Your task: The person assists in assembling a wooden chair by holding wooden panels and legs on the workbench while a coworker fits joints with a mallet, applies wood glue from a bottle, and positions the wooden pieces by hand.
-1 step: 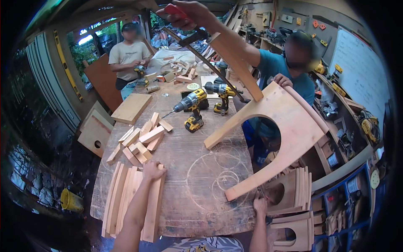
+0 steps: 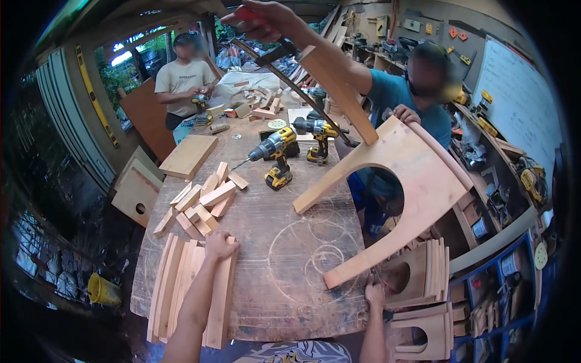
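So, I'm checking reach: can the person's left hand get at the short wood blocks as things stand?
Probably yes: the left hand rests on the long wooden strips, and the short wood blocks lie just beyond it, with nothing visible in between.

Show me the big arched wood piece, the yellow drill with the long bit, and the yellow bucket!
Big pale wooden panel with arched cut-out (image 2: 420, 175), head view: broad flat face.
Yellow-and-black drill with long bit (image 2: 280, 143), head view: upper body.
Yellow cylindrical bucket (image 2: 103, 289), head view: outer wall.

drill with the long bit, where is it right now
In the head view, the drill stands on the table just left of centre, between the small wood blocks and another yellow drill.
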Tool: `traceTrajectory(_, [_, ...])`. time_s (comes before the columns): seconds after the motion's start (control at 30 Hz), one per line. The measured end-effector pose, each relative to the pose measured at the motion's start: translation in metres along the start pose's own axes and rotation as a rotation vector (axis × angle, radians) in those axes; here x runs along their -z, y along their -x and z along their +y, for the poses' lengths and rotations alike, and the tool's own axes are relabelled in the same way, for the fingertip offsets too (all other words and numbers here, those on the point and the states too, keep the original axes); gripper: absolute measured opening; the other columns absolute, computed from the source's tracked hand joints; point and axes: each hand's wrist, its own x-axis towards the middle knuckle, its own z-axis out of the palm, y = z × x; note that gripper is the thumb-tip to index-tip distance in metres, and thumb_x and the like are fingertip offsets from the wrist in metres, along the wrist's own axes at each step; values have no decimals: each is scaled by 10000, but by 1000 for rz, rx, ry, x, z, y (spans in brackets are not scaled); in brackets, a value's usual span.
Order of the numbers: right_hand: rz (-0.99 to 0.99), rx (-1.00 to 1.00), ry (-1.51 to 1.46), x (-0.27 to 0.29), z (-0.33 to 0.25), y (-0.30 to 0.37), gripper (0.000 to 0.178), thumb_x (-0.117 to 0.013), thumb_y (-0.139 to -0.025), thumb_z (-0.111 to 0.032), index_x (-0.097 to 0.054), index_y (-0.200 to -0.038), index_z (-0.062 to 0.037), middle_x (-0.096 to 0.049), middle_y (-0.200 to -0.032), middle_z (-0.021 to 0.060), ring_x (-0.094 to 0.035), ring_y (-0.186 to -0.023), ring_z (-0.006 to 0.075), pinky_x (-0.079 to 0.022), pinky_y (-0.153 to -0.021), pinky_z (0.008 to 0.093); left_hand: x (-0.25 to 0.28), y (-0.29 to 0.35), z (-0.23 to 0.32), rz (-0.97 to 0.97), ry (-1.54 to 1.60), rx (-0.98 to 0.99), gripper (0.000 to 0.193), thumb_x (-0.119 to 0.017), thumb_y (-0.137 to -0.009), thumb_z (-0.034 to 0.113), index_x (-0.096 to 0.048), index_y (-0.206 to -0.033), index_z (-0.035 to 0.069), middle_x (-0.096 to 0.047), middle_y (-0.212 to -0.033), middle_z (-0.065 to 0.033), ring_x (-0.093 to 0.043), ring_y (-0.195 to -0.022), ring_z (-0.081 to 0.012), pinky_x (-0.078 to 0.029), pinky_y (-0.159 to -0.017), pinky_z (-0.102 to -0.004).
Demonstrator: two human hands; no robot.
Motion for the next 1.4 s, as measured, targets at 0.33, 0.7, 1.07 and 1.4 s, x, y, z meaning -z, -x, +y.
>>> traceTrajectory(0.33, [-151,35,-282,-26,33,-45,1096,-497,-761,-862,-601,-1254,111,-521,-1324,385,-473,-1334,441,-373,-1109,454,-6,-6,2,41,-2,-15,518,-679,-709,505,-766,-1001,86,-713,-1067,-176,-622,-1128,-323,-276,-1148,-578])
traceTrajectory(0.7, [-724,53,-885,-21,36,-55,642,-730,-876,-392,-576,-1355,7,-608,-1338,113,-548,-1234,242,-419,-1036,366,1,0,2,5,-59,26,551,-665,-733,517,-758,-1090,109,-719,-1108,-177,-649,-1108,-315,-284,-1148,-549])
traceTrajectory(1.07, [-619,215,-832,-35,59,-71,773,-651,-902,-484,-439,-1484,-22,-449,-1527,87,-382,-1411,226,-230,-1175,334,-6,-5,6,14,-62,6,573,-656,-742,550,-753,-1093,108,-715,-1089,-184,-633,-1130,-310,-271,-1158,-535])
traceTrajectory(1.4, [-524,104,-914,-3,34,-35,719,-755,-850,-389,-528,-1415,-7,-538,-1442,84,-461,-1349,207,-300,-1146,334,0,-4,8,-26,-27,52,607,-644,-742,573,-742,-1119,109,-701,-1121,-199,-613,-1166,-317,-264,-1168,-525])
